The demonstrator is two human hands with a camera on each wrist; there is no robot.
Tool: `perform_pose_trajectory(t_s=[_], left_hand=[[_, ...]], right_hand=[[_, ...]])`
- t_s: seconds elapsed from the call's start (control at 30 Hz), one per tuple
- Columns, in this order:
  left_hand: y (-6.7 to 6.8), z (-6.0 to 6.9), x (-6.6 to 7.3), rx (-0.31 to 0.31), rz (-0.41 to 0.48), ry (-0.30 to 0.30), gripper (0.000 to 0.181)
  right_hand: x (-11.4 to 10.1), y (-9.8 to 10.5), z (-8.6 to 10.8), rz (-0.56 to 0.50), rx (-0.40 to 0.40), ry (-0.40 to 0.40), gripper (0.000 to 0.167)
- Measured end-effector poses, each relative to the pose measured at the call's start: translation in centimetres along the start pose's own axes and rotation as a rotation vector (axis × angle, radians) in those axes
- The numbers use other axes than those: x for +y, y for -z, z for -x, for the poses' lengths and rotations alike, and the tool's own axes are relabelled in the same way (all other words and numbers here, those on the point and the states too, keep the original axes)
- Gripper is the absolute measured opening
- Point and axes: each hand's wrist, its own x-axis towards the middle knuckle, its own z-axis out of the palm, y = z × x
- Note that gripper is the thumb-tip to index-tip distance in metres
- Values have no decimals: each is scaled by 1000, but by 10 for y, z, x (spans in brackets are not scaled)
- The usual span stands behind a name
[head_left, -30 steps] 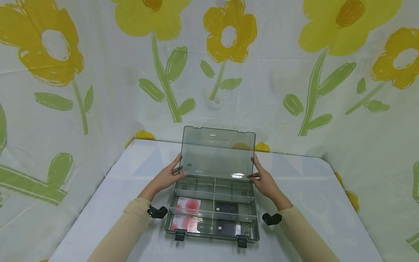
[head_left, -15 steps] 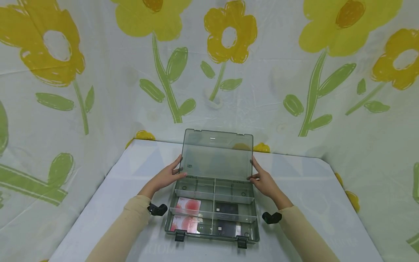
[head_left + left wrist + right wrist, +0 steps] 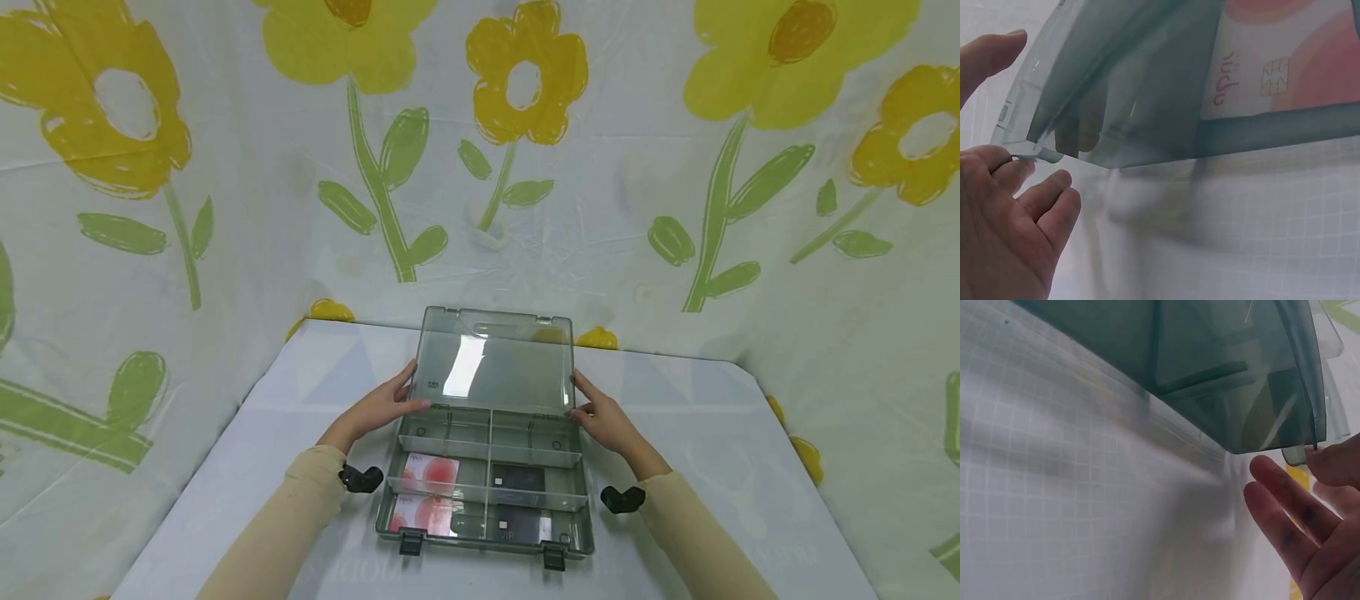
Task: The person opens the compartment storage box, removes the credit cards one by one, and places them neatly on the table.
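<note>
A smoky clear compartment box (image 3: 491, 457) stands on the table, its lid (image 3: 510, 367) raised and leaning back. My left hand (image 3: 375, 412) touches the lid's left edge and lower corner, fingers spread loosely. At the lid's right edge, my right hand (image 3: 606, 422) rests its fingers, the thumb by the lower corner. Pink-and-white cards (image 3: 430, 472) lie in the left compartments, dark cards (image 3: 519, 478) in the right ones. In the left wrist view, the left hand (image 3: 1016, 231) is under the box's corner; the right wrist view has the right hand (image 3: 1313, 519) beside the opposite corner.
Two dark latches (image 3: 411, 542) hang at the box's front edge. The white table (image 3: 300, 425) extends around the box, with a flower-printed sheet (image 3: 585, 225) behind it and at both sides. Black bands (image 3: 622, 500) are on both wrists.
The lid has tilted farther back, its top edge lower, and a bright reflection has appeared on it. Both hands have stayed at its sides, the right fingers dropping slightly.
</note>
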Motion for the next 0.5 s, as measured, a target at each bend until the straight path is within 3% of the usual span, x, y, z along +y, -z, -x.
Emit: perform_pose_trajectory(t_s=[0.5], left_hand=[[-3, 0, -2, 1, -43, 42, 110]], right_hand=[[0, -1, 4, -22, -56, -40, 64]])
